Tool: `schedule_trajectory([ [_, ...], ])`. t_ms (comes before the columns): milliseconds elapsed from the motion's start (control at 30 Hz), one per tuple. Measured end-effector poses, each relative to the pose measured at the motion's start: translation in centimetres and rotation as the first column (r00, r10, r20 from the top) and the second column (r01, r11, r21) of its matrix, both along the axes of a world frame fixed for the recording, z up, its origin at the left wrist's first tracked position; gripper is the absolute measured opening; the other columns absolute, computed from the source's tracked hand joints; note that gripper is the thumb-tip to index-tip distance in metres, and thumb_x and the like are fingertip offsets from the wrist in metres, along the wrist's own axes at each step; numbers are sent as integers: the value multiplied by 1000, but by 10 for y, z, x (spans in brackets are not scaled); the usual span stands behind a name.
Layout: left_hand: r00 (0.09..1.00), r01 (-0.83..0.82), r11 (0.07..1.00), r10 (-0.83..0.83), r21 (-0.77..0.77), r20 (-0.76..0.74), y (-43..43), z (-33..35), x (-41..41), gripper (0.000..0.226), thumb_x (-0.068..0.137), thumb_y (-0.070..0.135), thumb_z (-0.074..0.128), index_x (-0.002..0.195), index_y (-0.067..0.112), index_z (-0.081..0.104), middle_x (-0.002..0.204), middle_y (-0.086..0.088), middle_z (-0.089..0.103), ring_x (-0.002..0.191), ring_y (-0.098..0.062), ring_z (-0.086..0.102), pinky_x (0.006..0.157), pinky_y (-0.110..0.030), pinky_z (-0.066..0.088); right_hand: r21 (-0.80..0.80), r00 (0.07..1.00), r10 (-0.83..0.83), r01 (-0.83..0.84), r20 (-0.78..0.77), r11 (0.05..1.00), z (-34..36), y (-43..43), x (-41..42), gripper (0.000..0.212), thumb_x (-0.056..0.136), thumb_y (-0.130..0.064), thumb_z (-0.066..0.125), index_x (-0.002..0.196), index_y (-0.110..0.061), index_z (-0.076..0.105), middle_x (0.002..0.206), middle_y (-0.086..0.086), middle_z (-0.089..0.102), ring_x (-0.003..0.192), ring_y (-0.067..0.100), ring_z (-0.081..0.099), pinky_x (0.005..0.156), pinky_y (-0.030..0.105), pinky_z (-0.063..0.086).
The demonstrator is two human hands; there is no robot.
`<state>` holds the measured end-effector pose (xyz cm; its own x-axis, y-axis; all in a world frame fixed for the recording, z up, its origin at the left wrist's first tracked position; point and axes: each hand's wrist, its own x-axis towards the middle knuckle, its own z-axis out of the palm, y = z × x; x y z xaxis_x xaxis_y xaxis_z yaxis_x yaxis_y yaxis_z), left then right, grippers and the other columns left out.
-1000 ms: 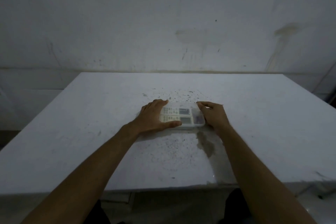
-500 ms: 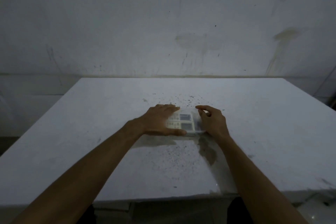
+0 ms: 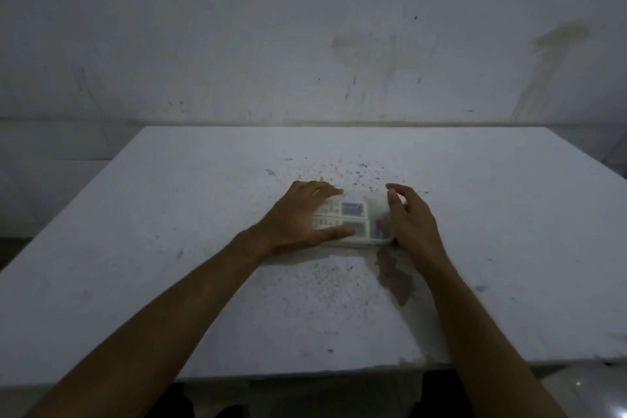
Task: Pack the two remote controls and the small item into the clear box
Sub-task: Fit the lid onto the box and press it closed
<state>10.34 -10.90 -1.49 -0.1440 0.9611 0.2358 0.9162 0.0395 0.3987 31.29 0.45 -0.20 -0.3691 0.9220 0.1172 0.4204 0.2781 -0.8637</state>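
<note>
A clear box [image 3: 369, 241] sits near the middle of the white surface [image 3: 169, 248], lying lengthwise left to right. Inside it, two pale remote controls [image 3: 342, 214] lie side by side, one far and one near, each with a dark display window toward the right. At the box's right end a small dark item [image 3: 380, 231] rests beside the remotes; it is too blurred to make out further. The left hand [image 3: 302, 217] lies flat and spread over the box's left part, fingers across the top and thumb along the near edge. The right hand [image 3: 407, 217] is at the box's right end, fingers loosely curled; whether it actually grips the box cannot be told.
</note>
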Motion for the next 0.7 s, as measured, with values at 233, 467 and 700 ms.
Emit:
schedule_trajectory([
  [233,900,-231,954,136,189,415,-9,-6,12,80,86,82,46,146,30,45,150,6,43,135,-13,44,114,-47,41,-12,996,27,-26,80,1000,-7,-31,18,62,94,-52,63,148,-31,41,137,8,62,100,16,63,82,32,55],
  [467,982,-147,989,146,1,120,-26,-14,-6,71,94,79,33,153,41,31,163,7,24,141,-24,38,114,-46,40,248,918,193,-288,346,925,-5,-54,2,74,67,-82,65,134,-54,52,165,2,14,146,31,26,114,54,34],
  [700,750,-152,988,107,13,653,-11,0,-36,65,96,71,28,148,37,48,151,16,44,136,-5,44,113,-28,37,348,957,223,-277,187,895,-7,-30,-21,28,77,-43,84,98,-29,72,139,0,55,126,21,44,103,33,40],
])
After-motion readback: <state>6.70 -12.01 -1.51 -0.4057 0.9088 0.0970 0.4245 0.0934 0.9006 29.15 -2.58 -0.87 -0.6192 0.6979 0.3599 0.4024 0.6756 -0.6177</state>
